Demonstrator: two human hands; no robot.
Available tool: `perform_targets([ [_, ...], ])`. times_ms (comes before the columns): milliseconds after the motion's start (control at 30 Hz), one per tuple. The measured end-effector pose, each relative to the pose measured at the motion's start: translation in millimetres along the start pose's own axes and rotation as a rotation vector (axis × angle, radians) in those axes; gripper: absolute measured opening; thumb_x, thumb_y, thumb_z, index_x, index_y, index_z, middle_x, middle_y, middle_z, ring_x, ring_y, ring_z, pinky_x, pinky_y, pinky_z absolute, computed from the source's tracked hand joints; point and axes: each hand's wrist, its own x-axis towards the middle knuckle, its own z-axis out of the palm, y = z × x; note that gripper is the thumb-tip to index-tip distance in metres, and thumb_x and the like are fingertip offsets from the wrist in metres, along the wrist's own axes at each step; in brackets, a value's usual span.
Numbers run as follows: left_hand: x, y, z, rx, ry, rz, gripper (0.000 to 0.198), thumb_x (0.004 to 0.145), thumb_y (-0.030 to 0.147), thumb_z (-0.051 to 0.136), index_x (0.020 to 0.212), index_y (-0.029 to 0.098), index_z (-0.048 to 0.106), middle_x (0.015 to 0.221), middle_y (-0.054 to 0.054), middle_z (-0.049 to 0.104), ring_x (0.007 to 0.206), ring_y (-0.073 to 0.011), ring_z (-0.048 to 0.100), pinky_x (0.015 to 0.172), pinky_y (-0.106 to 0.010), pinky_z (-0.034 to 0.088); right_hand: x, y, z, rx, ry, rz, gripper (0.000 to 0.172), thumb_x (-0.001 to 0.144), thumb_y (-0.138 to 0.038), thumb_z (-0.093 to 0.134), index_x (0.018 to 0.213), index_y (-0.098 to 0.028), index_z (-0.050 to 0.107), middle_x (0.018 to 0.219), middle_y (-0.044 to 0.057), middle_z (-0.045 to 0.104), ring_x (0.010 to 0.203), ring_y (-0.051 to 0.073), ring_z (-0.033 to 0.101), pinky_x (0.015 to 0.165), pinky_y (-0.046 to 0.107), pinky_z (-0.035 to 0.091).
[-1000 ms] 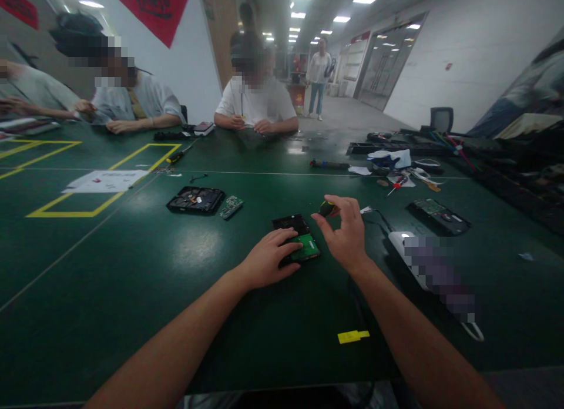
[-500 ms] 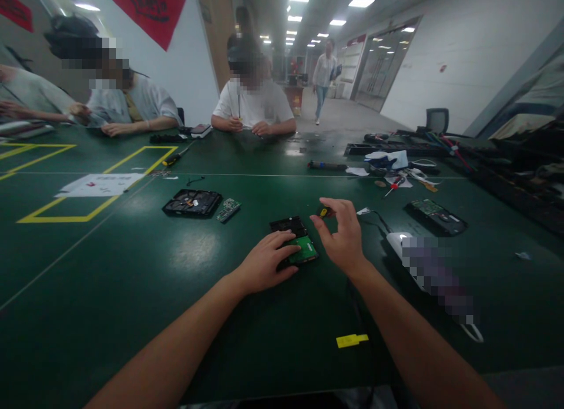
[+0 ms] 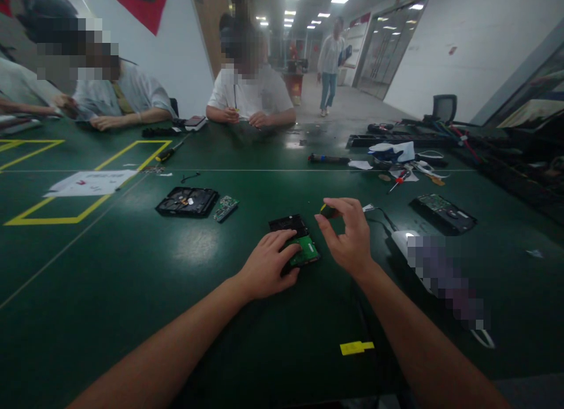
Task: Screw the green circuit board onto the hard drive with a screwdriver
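Note:
A black hard drive (image 3: 296, 235) with its green circuit board facing up lies on the green table (image 3: 132, 268) in front of me. My left hand (image 3: 267, 265) rests on its near left corner, fingers laid over the edge and holding it down. My right hand (image 3: 348, 235) hovers just right of the drive, its fingertips pinched round the black and yellow handle of a small screwdriver (image 3: 327, 210) held upright. The screwdriver's tip is hidden behind my fingers.
A second opened drive (image 3: 187, 201) and a loose circuit board (image 3: 225, 207) lie to the left, another drive (image 3: 443, 212) to the right. A yellow tag (image 3: 356, 347) lies near me. Tools and cables litter the far right. Several people sit across the table; one walks in the corridor.
Both hands stay at the drive. My right hand has turned the screwdriver handle slightly between its fingers. My view has shifted a little, and the person in the corridor has walked closer.

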Motion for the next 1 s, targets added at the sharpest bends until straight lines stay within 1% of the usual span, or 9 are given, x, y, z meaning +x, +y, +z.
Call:
perform_targets([
  [67, 0.2, 0.7, 0.2, 0.008, 0.0, 0.006, 0.046, 0.087, 0.031, 0.072, 0.131, 0.02, 0.063, 0.158, -0.018, 0.049, 0.143, -0.0395, 0.051, 0.12, -0.06, 0.042, 0.3, 1.2, -0.2, -0.001, -0.006, -0.002, 0.038, 0.099, -0.025, 0.067, 0.135, -0.034, 0.061, 0.115, 0.007, 0.066, 0.098, 0.024, 0.067, 0.086, 0.046, 0.063],
  [200, -0.3, 0.1, 0.2, -0.005, 0.004, 0.019, 0.046, 0.088, 0.032, 0.072, 0.132, 0.021, 0.063, 0.157, -0.017, 0.051, 0.144, -0.0393, 0.05, 0.12, -0.06, 0.042, -2.4, 5.8, 1.8, 0.072, -0.074, 0.033, 0.047, 0.102, -0.022, 0.058, 0.148, -0.035, 0.053, 0.133, 0.009, 0.068, 0.111, 0.026, 0.071, 0.093, 0.05, 0.063],
  [267, -0.6, -0.8, 0.5, 0.001, 0.0, 0.02, 0.046, 0.089, 0.032, 0.072, 0.133, 0.021, 0.062, 0.157, -0.017, 0.051, 0.145, -0.0388, 0.049, 0.121, -0.059, 0.042, -2.9, 5.7, 2.0, 0.097, -0.098, 0.045, 0.049, 0.103, -0.022, 0.056, 0.15, -0.035, 0.051, 0.136, 0.009, 0.067, 0.113, 0.027, 0.071, 0.095, 0.05, 0.063],
  [400, -0.7, -1.4, 0.8, 0.021, -0.018, 0.027, 0.046, 0.091, 0.034, 0.07, 0.134, 0.021, 0.062, 0.157, -0.017, 0.05, 0.146, -0.0385, 0.048, 0.122, -0.058, 0.041, 0.8, 0.7, -0.6, 0.025, -0.065, -0.002, 0.043, 0.099, -0.027, 0.067, 0.14, -0.033, 0.058, 0.123, 0.009, 0.066, 0.105, 0.026, 0.07, 0.088, 0.047, 0.065],
  [500, -0.9, -0.5, 0.2, 0.015, -0.011, 0.027, 0.045, 0.092, 0.033, 0.069, 0.135, 0.021, 0.061, 0.157, -0.017, 0.05, 0.146, -0.0388, 0.048, 0.121, -0.059, 0.041, 3.3, -0.7, -1.9, -0.048, -0.067, -0.054, 0.041, 0.097, -0.026, 0.071, 0.136, -0.033, 0.061, 0.116, 0.008, 0.066, 0.103, 0.026, 0.069, 0.089, 0.046, 0.064],
  [633, -1.9, 0.5, -0.6, 0.013, -0.013, 0.021, 0.045, 0.093, 0.032, 0.069, 0.135, 0.019, 0.061, 0.157, -0.018, 0.051, 0.147, -0.0385, 0.047, 0.121, -0.059, 0.041, 0.5, 3.7, 0.5, -0.006, -0.111, -0.046, 0.051, 0.1, -0.02, 0.062, 0.148, -0.034, 0.052, 0.129, 0.008, 0.068, 0.109, 0.026, 0.07, 0.096, 0.049, 0.062],
  [733, -2.5, 0.0, -0.4, 0.009, -0.012, 0.02, 0.046, 0.093, 0.033, 0.069, 0.136, 0.02, 0.06, 0.158, -0.017, 0.05, 0.148, -0.0376, 0.046, 0.122, -0.059, 0.041, -1.4, 4.7, 2.1, 0.042, -0.136, -0.019, 0.057, 0.101, -0.018, 0.058, 0.154, -0.033, 0.046, 0.136, 0.01, 0.067, 0.11, 0.026, 0.07, 0.096, 0.049, 0.061],
  [900, -2.5, -1.2, 0.4, -0.005, 0.008, 0.023, 0.045, 0.092, 0.033, 0.07, 0.135, 0.022, 0.061, 0.158, -0.016, 0.05, 0.147, -0.0372, 0.048, 0.122, -0.059, 0.041, 2.4, -1.4, 0.2, 0.001, -0.059, -0.061, 0.044, 0.096, -0.021, 0.07, 0.137, -0.032, 0.06, 0.119, 0.008, 0.066, 0.098, 0.024, 0.068, 0.083, 0.044, 0.063],
  [1000, -2.6, -1.4, 0.2, -0.005, 0.009, 0.03, 0.044, 0.093, 0.033, 0.07, 0.134, 0.02, 0.062, 0.157, -0.018, 0.051, 0.147, -0.0377, 0.048, 0.122, -0.059, 0.041, 2.4, -0.8, -0.1, 0.023, -0.078, -0.048, 0.045, 0.098, -0.019, 0.066, 0.14, -0.033, 0.058, 0.122, 0.007, 0.068, 0.099, 0.024, 0.07, 0.087, 0.045, 0.062],
])
